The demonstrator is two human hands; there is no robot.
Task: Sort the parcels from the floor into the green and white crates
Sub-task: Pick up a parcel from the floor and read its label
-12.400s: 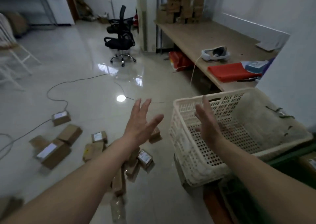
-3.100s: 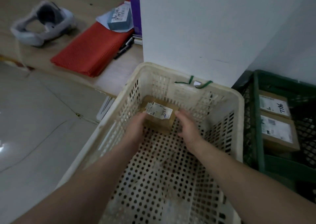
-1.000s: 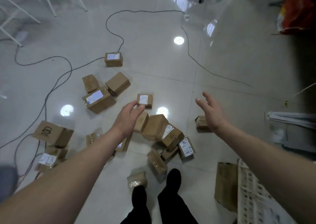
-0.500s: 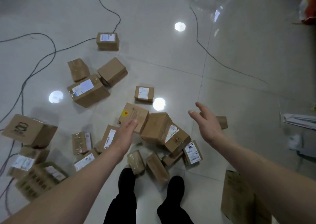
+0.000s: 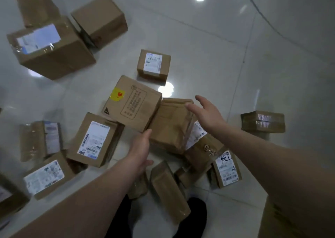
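While both hands flank the taped parcel (image 5: 170, 125) on the floor | left hand (image 5: 140, 151) and right hand (image 5: 208, 114) spread, grip released, holding nothing | advice: close palms on opposite faces, lift straight, sparing leaning neighbours.

Matt cardboard parcels (image 5: 170, 125) (some tape-shiny) on glossy floor (image 5: 208, 43).

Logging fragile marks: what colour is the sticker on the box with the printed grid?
Yellow with a red mark, on the sticker; the head view shows it.
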